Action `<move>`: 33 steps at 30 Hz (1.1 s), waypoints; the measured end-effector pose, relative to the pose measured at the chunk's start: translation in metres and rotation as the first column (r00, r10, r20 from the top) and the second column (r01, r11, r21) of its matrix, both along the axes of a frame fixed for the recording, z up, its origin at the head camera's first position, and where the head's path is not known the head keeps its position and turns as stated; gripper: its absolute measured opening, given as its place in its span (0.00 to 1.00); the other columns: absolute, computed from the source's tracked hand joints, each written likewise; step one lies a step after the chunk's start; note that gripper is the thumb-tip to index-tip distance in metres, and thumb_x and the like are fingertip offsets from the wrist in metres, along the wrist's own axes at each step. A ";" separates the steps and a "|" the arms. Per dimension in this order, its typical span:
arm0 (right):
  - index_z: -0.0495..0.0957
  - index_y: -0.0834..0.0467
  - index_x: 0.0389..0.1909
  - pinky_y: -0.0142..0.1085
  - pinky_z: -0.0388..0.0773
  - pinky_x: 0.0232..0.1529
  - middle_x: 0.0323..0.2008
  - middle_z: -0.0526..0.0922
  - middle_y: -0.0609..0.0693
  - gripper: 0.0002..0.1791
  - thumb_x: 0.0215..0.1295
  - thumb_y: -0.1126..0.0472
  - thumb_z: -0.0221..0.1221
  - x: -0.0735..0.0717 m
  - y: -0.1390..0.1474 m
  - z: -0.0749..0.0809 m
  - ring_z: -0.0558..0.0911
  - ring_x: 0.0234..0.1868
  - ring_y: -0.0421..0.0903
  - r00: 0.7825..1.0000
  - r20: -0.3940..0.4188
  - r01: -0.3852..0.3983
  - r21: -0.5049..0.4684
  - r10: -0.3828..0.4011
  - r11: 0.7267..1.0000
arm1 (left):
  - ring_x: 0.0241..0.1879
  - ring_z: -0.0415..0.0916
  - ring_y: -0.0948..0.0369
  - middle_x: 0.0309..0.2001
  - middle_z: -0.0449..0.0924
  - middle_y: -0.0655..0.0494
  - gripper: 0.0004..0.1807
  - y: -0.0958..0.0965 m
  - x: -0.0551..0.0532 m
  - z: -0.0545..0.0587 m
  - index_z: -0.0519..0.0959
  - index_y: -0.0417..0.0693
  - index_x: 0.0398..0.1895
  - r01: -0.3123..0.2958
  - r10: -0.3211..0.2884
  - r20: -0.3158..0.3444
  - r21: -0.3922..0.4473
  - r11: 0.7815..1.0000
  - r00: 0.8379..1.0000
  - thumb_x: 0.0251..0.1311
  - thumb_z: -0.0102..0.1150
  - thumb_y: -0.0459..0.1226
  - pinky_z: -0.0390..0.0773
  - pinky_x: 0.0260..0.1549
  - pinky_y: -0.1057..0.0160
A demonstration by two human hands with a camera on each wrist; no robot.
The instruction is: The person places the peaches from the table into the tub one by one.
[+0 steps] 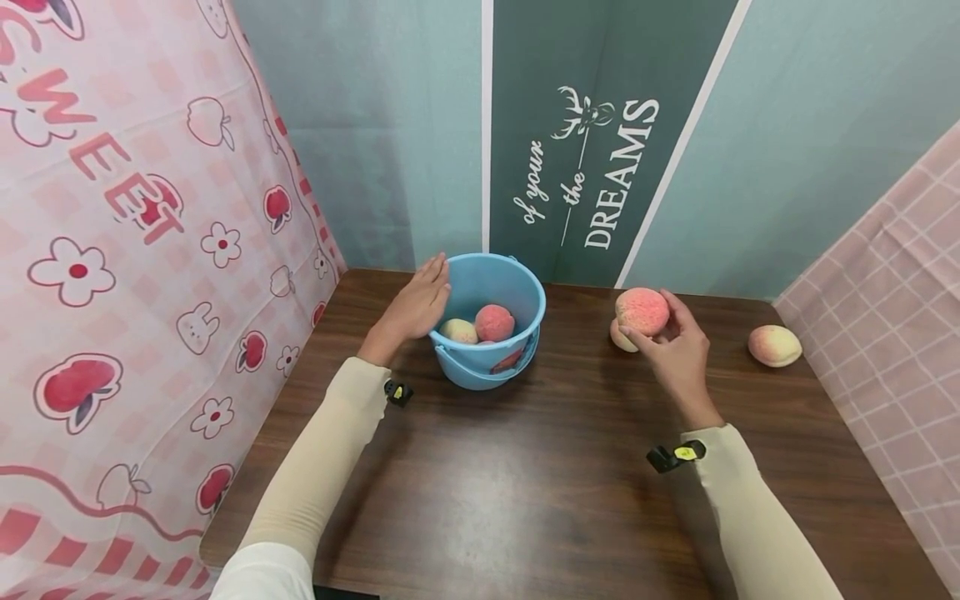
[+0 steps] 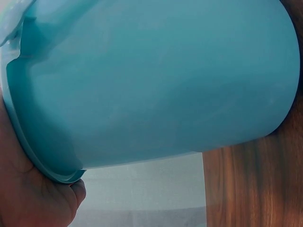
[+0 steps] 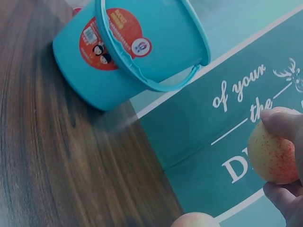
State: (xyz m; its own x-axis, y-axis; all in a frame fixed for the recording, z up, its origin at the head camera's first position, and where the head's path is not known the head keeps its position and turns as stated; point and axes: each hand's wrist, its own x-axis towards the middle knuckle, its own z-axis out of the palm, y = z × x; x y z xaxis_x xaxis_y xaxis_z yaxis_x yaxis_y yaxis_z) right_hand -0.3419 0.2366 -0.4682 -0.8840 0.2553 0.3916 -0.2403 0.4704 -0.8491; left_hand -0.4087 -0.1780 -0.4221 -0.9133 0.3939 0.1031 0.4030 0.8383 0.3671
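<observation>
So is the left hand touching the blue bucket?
Touching. In the left wrist view, the left hand presses against the rim of the blue bucket with no gap. The head view agrees: straight fingers lie on the bucket's side.

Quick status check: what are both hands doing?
Left hand steadies blue bucket. Right hand holds peach. Path to bucket open.

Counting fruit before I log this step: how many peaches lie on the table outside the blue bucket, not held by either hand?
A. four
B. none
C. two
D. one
C: one peach lies at the far right, and another sits under the peach in the right hand.
</observation>
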 end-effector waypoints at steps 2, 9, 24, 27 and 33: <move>0.67 0.52 0.74 0.43 0.75 0.61 0.68 0.75 0.50 0.47 0.53 0.63 0.77 0.000 -0.002 0.001 0.77 0.65 0.51 1.000 -0.003 -0.005 0.002 0.005 1.000 | 0.81 0.29 0.53 0.82 0.34 0.45 0.32 0.000 0.000 0.000 0.42 0.37 0.81 0.002 -0.002 -0.002 -0.001 1.000 1.000 0.82 0.26 0.44 0.38 0.77 0.52; 0.66 0.50 0.75 0.45 0.75 0.61 0.68 0.75 0.49 0.48 0.52 0.61 0.78 0.002 -0.011 0.007 0.78 0.64 0.50 1.000 -0.014 -0.026 0.003 0.026 1.000 | 0.81 0.28 0.53 0.82 0.33 0.46 0.32 0.000 0.000 0.002 0.41 0.37 0.81 0.003 -0.003 -0.005 -0.014 1.000 1.000 0.82 0.26 0.44 0.37 0.77 0.53; 0.68 0.56 0.74 0.42 0.75 0.60 0.67 0.75 0.56 0.46 0.53 0.65 0.77 0.016 -0.035 0.035 0.78 0.64 0.53 0.998 -0.037 -0.045 -0.007 0.045 0.999 | 0.81 0.28 0.53 0.82 0.34 0.46 0.32 -0.002 0.003 0.002 0.42 0.37 0.81 0.006 -0.006 -0.001 -0.007 1.000 1.000 0.82 0.27 0.43 0.38 0.77 0.53; 0.68 0.59 0.73 0.41 0.75 0.60 0.66 0.75 0.59 0.44 0.53 0.66 0.76 0.021 -0.041 0.041 0.78 0.63 0.52 0.997 -0.044 -0.064 -0.029 0.063 0.998 | 0.81 0.28 0.54 0.82 0.33 0.47 0.32 -0.002 0.003 0.002 0.42 0.37 0.81 0.006 -0.006 0.004 -0.006 1.000 1.000 0.82 0.26 0.43 0.38 0.77 0.53; 0.68 0.57 0.74 0.44 0.75 0.59 0.67 0.75 0.55 0.47 0.52 0.65 0.77 0.016 -0.041 0.035 0.77 0.65 0.51 0.996 -0.037 -0.077 -0.044 0.075 0.996 | 0.81 0.28 0.54 0.82 0.32 0.48 0.32 -0.001 0.003 0.002 0.41 0.39 0.81 0.002 -0.002 0.014 -0.008 1.000 1.000 0.82 0.25 0.44 0.37 0.77 0.54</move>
State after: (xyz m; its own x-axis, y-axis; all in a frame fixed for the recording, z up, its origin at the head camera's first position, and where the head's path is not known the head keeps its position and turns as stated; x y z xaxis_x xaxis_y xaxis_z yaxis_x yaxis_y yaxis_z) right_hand -0.3260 0.1952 -0.4332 -0.8874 0.2060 0.4124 -0.3041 0.4107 -0.8596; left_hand -0.4053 -0.1787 -0.4205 -0.9138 0.3967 0.0871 0.3997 0.8402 0.3664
